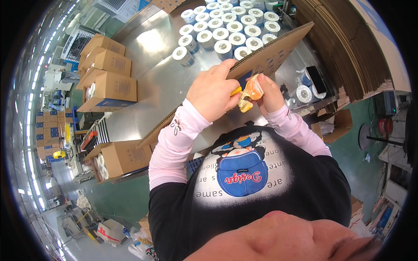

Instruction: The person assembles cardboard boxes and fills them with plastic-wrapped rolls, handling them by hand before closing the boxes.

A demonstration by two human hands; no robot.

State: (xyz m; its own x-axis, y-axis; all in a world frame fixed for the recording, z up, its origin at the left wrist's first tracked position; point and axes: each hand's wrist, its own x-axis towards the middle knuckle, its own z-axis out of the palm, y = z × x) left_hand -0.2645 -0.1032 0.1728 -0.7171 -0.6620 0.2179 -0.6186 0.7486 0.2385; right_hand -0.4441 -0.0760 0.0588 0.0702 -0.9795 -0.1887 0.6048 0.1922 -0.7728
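Observation:
A partly peeled mandarin [254, 88] is in my right hand [272, 95], its orange flesh bare on top. Loose peel [245, 105] hangs from its lower side, pale inside and yellow outside. My left hand [213, 90] is beside the fruit, fingers curled, with a small yellow-orange bit of peel [236, 91] at the fingertips. Behind both hands a large flat cardboard sheet [272, 54] slants across the metal table [150, 56]. Whether the left fingers touch that sheet cannot be made out.
Many white-topped rolls or canisters [220, 34] stand in rows at the back. A black phone [316, 79] lies on similar ones at the right. Open cartons [114, 89] line the left side. Stacked flat cardboard [348, 52] rises at the far right.

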